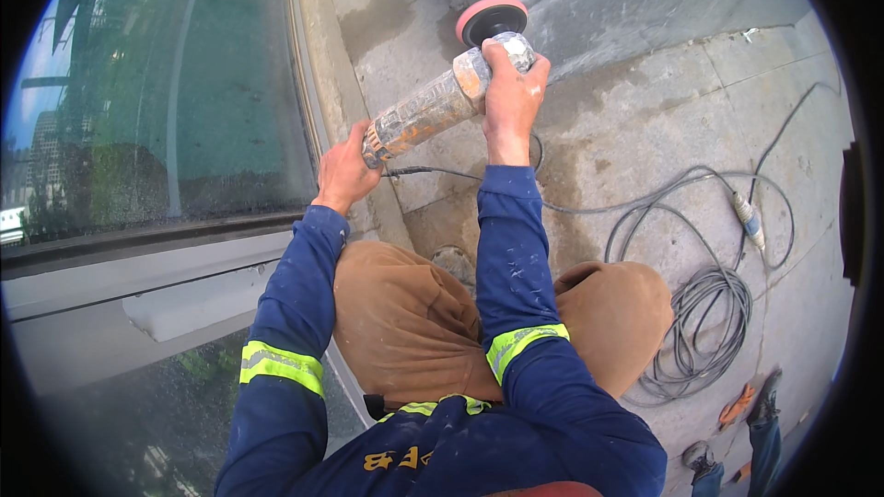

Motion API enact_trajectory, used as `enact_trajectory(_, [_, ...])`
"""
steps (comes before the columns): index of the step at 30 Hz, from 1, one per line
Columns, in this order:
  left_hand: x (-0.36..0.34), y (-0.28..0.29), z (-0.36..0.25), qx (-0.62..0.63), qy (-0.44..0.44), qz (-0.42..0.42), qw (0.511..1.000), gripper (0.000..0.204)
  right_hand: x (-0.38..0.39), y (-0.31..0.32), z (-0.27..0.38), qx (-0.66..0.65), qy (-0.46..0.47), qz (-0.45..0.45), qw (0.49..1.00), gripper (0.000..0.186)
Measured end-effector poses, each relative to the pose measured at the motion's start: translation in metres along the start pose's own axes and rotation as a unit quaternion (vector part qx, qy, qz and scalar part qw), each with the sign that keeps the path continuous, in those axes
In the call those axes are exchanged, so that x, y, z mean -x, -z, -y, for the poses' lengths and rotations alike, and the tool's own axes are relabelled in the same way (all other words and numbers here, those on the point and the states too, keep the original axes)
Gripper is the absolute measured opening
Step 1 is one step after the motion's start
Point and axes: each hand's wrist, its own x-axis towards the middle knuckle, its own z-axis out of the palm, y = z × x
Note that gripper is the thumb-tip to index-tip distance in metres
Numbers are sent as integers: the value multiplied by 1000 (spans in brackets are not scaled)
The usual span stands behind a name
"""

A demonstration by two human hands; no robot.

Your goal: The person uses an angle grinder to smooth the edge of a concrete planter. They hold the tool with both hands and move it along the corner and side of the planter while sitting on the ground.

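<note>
Both my hands hold a worn, dusty power polisher (419, 115) slantwise in front of me. My left hand (346, 168) is wrapped round its rear end, where the cord comes out. Over the front head of the tool, my right hand (512, 92) is closed, its thumb and fingers gripping the housing. A round pad (494, 20) with a pink rim and black backing sits at the polisher's far end, close to the grey wall panel. Whether the pad touches that panel I cannot tell. The undersides of both grips are hidden.
A large glass pane (230, 83) in a metal frame stands at the left. Grey cable (723, 313) lies coiled on the paved floor to the right, with a plug connector (749, 221) on it. Another person's shoes (766, 398) show at the lower right. The grey panel (645, 9) rises ahead.
</note>
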Motion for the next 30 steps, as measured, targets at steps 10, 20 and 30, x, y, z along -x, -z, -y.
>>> enact_trajectory(10, [5, -7, -7, 15, -1, 3, 1000, 64, -8, 4, 1, 10, 0, 7, 1000, 67])
enact_trajectory(20, [12, -11, -14, 20, 16, 1, 1000, 66, -7, 5, 7, 17, -3, 19, 1000, 66])
enact_trajectory(30, [13, -13, -10, 31, -14, -22, 999, 65, -6, 5, 7, 29, 4, 15, 999, 66])
